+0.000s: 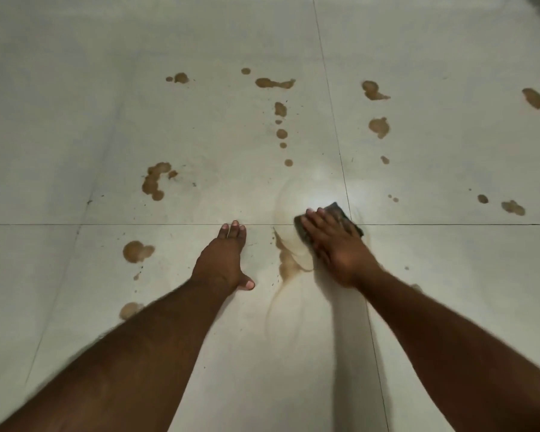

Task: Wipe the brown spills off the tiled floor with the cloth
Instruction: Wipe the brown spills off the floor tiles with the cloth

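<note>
Large pale grey glossy floor tiles fill the view, split by thin dark grout lines that cross. A bright white glare of reflected light lies near that crossing.

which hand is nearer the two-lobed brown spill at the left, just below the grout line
Left. The left hand rests flat just right of that spill; the right hand presses the cloth farther right.

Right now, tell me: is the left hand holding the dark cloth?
No: the left hand rests flat on the pale tiled floor; the right hand presses the dark cloth.
</note>
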